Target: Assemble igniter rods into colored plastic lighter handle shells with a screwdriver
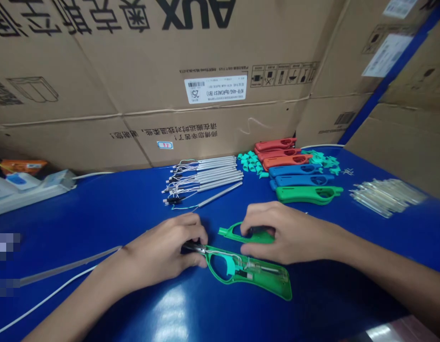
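My left hand (177, 244) pinches the metal tube (195, 247) where it enters a green lighter half-shell (276, 287). That half-shell lies open side up, with white wires, a turquoise trigger (229, 266) and a clear fuel tank (267, 267) inside it. Just beyond it, my right hand (276, 232) has its thumb and fingers around a second green half-shell (255, 236), whose narrow end points left. The fingers cover part of this piece. The two halves are apart.
Metal lighter tubes with wires (216, 175) lie at the back, beside turquoise triggers (250, 163). Red, blue and green lighter shells (305, 194) are stacked right of them. Clear tanks (387, 194) lie far right. A power strip (38, 190) stands left; a cardboard box (152, 95) walls the back.
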`<state>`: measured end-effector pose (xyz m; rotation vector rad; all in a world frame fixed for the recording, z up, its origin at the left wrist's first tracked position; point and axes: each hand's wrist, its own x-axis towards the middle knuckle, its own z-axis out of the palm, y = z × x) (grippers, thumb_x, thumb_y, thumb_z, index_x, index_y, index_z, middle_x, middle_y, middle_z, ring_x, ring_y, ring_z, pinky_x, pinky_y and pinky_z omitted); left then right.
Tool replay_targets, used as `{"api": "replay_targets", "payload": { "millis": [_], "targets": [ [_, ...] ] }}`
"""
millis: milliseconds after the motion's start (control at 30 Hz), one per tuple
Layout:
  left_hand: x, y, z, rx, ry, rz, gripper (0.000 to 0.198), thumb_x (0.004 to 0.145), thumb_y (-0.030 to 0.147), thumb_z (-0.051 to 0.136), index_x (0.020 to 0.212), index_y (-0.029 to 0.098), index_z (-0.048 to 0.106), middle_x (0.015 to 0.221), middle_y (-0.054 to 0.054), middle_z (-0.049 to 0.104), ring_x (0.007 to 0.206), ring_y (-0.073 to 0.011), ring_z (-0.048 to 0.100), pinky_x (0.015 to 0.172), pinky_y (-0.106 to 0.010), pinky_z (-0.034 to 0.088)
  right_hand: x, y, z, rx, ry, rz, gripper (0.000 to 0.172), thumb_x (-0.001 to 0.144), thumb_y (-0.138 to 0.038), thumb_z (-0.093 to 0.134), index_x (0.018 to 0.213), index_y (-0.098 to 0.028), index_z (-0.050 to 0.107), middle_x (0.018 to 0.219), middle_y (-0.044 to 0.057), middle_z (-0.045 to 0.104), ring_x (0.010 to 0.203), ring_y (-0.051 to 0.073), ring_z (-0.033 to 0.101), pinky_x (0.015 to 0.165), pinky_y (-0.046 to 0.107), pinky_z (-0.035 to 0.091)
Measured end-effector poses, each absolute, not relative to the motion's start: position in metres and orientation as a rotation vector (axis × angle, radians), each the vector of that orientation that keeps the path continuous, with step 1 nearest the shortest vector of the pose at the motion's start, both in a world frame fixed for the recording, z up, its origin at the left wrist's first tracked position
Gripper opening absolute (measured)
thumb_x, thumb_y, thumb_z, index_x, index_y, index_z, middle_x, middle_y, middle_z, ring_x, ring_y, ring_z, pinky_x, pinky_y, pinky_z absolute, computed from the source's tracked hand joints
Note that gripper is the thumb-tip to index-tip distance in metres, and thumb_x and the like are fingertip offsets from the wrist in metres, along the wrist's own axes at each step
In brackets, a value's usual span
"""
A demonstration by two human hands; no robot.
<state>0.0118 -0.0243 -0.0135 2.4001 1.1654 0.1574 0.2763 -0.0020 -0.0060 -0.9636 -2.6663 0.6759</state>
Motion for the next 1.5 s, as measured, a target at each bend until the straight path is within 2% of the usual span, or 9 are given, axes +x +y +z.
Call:
{"api": "replay_targets", "payload": {
  "millis": [167,333,467,600,767,967,1200,1367,1500],
  "targets": [
    [0.014,-0.025,-0.011,2.371,1.142,0.135,0.023,0.083,0.042,0.066,0.092,0.021,0.067,0.089,-0.002,0.063,0.08,-0.0175,0.061,0.068,-0.028,0.047,0.277,-0.007,-0.002,-0.857,-2.864,0.8,0.024,0.076,-0.043,0.073,0.082,-0.02,0.069,0.075,-0.002,0.061,0.07,0.012,0.055,0.06,0.024,0.035],
    [0.034,-0.034,-0.018,2.437,1.111,0.284,0.038,0.079,0.048,0.069,0.104,0.02,0.064,0.096,-0.005,0.062,0.092,-0.0227,0.058,0.081,-0.038,0.048,0.277,-0.008,0.0,-0.856,-2.963,0.79,0.019,0.074,-0.038,0.073,0.078,-0.02,0.066,0.074,-0.003,0.061,0.064,0.012,0.052,0.058,0.025,0.033],
    [0.043,-0.038,-0.023,2.434,1.022,0.274,0.026,0.085,0.044,0.064,0.095,0.021,0.066,0.088,-0.004,0.06,0.088,-0.0206,0.056,0.078,-0.035,0.047,0.277,-0.011,0.003,-0.841,-3.002,0.751,0.012,0.07,-0.03,0.071,0.071,-0.02,0.063,0.068,-0.003,0.061,0.059,0.01,0.048,0.057,0.024,0.032],
    [0.039,-0.036,-0.022,2.38,1.006,0.306,0.013,0.091,0.03,0.057,0.096,0.02,0.066,0.091,-0.003,0.06,0.089,-0.018,0.057,0.076,-0.03,0.048,0.276,-0.013,0.0,-0.836,-2.953,0.617,0.013,0.072,-0.021,0.061,0.061,-0.018,0.057,0.059,-0.002,0.056,0.054,0.01,0.044,0.055,0.025,0.032],
    [0.035,-0.034,-0.022,2.475,1.011,0.328,0.02,0.095,0.024,0.05,0.099,0.019,0.068,0.089,-0.005,0.062,0.085,-0.0187,0.058,0.074,-0.031,0.049,0.275,-0.013,-0.007,-0.813,-2.787,0.531,0.009,0.081,-0.02,0.055,0.075,-0.017,0.061,0.065,-0.001,0.059,0.061,0.011,0.05,0.059,0.025,0.034],
    [0.032,-0.03,-0.027,2.643,0.939,0.433,0.022,0.095,0.024,0.051,0.088,0.016,0.07,0.08,-0.005,0.066,0.076,-0.0176,0.06,0.071,-0.031,0.048,0.274,-0.013,-0.013,-0.794,-2.67,0.54,0.005,0.078,-0.021,0.061,0.08,-0.017,0.062,0.07,-0.002,0.056,0.064,0.01,0.048,0.06,0.024,0.033],
    [0.03,-0.028,-0.03,2.653,0.982,0.465,0.018,0.097,0.02,0.047,0.086,0.016,0.061,0.08,-0.004,0.064,0.074,-0.0177,0.057,0.067,-0.03,0.045,0.268,-0.018,-0.018,-0.858,-2.727,0.728,0.019,0.08,-0.028,0.061,0.069,-0.018,0.05,0.071,-0.003,0.054,0.065,0.01,0.047,0.06,0.024,0.031],
    [0.031,-0.031,-0.029,2.673,0.972,0.493,0.017,0.098,0.018,0.043,0.084,0.016,0.052,0.08,-0.004,0.057,0.074,-0.017,0.051,0.067,-0.03,0.043,0.267,-0.021,-0.013,-0.947,-2.638,0.791,0.016,0.079,-0.022,0.059,0.07,-0.018,0.046,0.07,-0.004,0.053,0.063,0.009,0.045,0.058,0.023,0.03],
    [0.03,-0.033,-0.03,2.599,1.01,0.513,0.013,0.099,0.018,0.038,0.089,0.019,0.048,0.083,-0.002,0.056,0.073,-0.0153,0.05,0.065,-0.029,0.042,0.265,-0.022,-0.012,-0.999,-2.603,0.821,0.011,0.078,-0.021,0.059,0.073,-0.019,0.049,0.069,-0.005,0.054,0.061,0.008,0.044,0.056,0.022,0.028]
  ]
}}
